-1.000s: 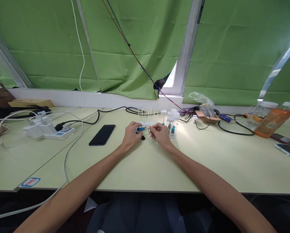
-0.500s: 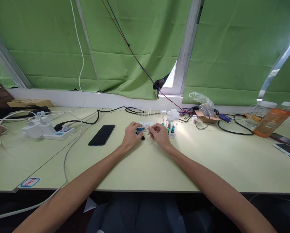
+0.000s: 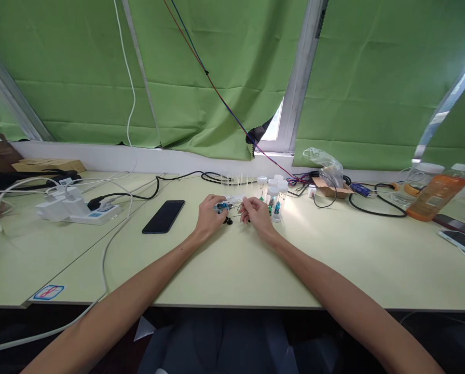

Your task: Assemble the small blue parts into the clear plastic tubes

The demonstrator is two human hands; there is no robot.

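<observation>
My left hand (image 3: 209, 217) is closed around a small clear vial with blue pieces in it (image 3: 222, 206), which lies roughly sideways at the fingertips. Facing it from the right is my right hand (image 3: 258, 215), its thumb and forefinger pinched together a short way off. Whatever is in that pinch, if anything, is too small to make out. Small black pieces (image 3: 228, 221) lie on the table just below the vial. Beside my right hand stand several clear tubes with white caps (image 3: 273, 191), with green and blue pieces inside some.
Behind my hands are upright clear empty-looking tubes (image 3: 236, 178). A black phone (image 3: 163, 217) lies to the left, and farther left a white power strip (image 3: 100, 215) with cables. An orange bottle (image 3: 435, 197) leans at the right. A small cardboard box (image 3: 329, 188) stands near the wall.
My right hand has drawn slightly right, away from the vial, and its fingertips are apart from it now. My left hand keeps the vial, shifted a little left.
</observation>
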